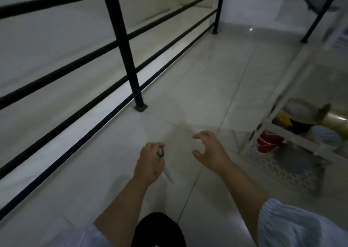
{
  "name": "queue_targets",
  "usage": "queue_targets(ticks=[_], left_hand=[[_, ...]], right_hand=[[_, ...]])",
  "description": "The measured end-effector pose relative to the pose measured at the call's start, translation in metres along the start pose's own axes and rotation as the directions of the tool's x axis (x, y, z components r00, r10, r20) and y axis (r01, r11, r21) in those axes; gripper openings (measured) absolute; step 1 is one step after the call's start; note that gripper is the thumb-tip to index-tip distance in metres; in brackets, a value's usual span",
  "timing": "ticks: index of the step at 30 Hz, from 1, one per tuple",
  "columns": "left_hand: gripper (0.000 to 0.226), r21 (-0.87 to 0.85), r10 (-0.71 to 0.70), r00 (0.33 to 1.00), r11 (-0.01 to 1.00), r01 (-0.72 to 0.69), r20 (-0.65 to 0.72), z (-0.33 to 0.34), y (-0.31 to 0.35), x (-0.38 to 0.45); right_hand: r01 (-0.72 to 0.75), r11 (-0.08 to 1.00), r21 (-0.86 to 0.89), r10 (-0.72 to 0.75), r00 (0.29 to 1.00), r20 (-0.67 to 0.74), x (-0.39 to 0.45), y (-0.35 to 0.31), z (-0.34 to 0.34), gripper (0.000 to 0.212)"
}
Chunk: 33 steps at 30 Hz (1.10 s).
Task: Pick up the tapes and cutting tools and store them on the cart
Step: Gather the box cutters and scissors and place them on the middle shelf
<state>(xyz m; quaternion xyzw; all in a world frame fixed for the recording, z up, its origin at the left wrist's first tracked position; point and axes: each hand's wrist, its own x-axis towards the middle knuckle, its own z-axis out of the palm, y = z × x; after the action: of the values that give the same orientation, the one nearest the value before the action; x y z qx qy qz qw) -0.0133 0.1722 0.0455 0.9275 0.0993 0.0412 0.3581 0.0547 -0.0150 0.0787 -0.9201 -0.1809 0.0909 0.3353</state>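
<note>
Pale grey glossy floor tiles (pixel 197 88) fill most of the blurred head view, bounded on the left by a black metal railing (pixel 130 58) and on the right by a white wire-frame cart (pixel 293 139). A slim tool with a whitish blade or body and a small dark-ringed round end (pixel 164 164) is gripped in the left hand (pixel 150 164), whose fingers are curled closed around it; it is judged to be one of the cutting tools, though the blur prevents a surer reading. The right hand (pixel 209 150) is held empty above the floor, its fingers spread and bent as if readied for a grasp. On the cart's lower shelf a wide roll of clear or tan tape (pixel 308 113), something yellow (pixel 284 119) and a red container (pixel 268 141) can be made out, so some items seem already stored. The step in hand is judged to be carrying the tool to the cart. It would be done well if the blade end were kept pointed away from the body and from the free hand, the tool were brought over the shelf rim before being released, and it were laid flat beside the tape rather than dropped through the frame.
</note>
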Motion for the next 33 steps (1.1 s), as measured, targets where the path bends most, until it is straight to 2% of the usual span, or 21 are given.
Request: queue_targets(ticks=[5,9,12,15,18,24,28,30,33], left_hand=[[0.06,-0.024,-0.153,0.981,0.987,0.157,0.116,0.024,-0.064,0.018],[0.043,-0.109,-0.339,0.928,0.928,0.357,0.154,0.05,-0.109,0.036],[0.044,-0.143,-0.44,0.868,0.867,0.478,0.231,0.073,-0.127,0.044],[0.047,-0.169,-0.476,0.825,0.825,0.539,0.306,0.093,-0.137,0.045],[0.051,-0.201,-0.508,0.793,0.784,0.588,0.337,0.105,-0.146,0.049],[0.066,-0.22,-0.504,0.787,0.773,0.595,0.357,0.123,-0.173,0.074],[0.071,-0.304,-0.56,0.748,0.688,0.659,0.356,0.133,-0.174,0.092],[0.061,-0.369,-0.607,0.728,0.629,0.685,0.318,0.137,-0.172,0.098],[0.039,-0.474,-0.672,0.676,0.509,0.719,0.303,0.14,-0.17,0.104]], right_hand=[[-0.035,0.999,0.011,0.033,0.988,0.148,0.045,0.012,0.079,0.044],[-0.105,0.994,0.012,0.097,0.949,0.299,0.071,0.034,0.138,0.044],[-0.185,0.983,-0.024,0.181,0.915,0.361,0.079,0.049,0.168,0.046],[-0.262,0.962,-0.083,0.272,0.87,0.412,0.078,0.058,0.19,0.045],[-0.277,0.953,-0.121,0.302,0.849,0.433,0.084,0.066,0.209,0.047],[-0.315,0.928,-0.198,0.371,0.83,0.417,0.108,0.078,0.25,0.039],[-0.299,0.907,-0.298,0.398,0.841,0.367,0.111,0.078,0.271,0.02],[-0.271,0.904,-0.332,0.38,0.865,0.328,0.109,0.078,0.278,0.019],[-0.31,0.91,-0.277,0.395,0.85,0.347,0.111,0.078,0.282,0.017]])
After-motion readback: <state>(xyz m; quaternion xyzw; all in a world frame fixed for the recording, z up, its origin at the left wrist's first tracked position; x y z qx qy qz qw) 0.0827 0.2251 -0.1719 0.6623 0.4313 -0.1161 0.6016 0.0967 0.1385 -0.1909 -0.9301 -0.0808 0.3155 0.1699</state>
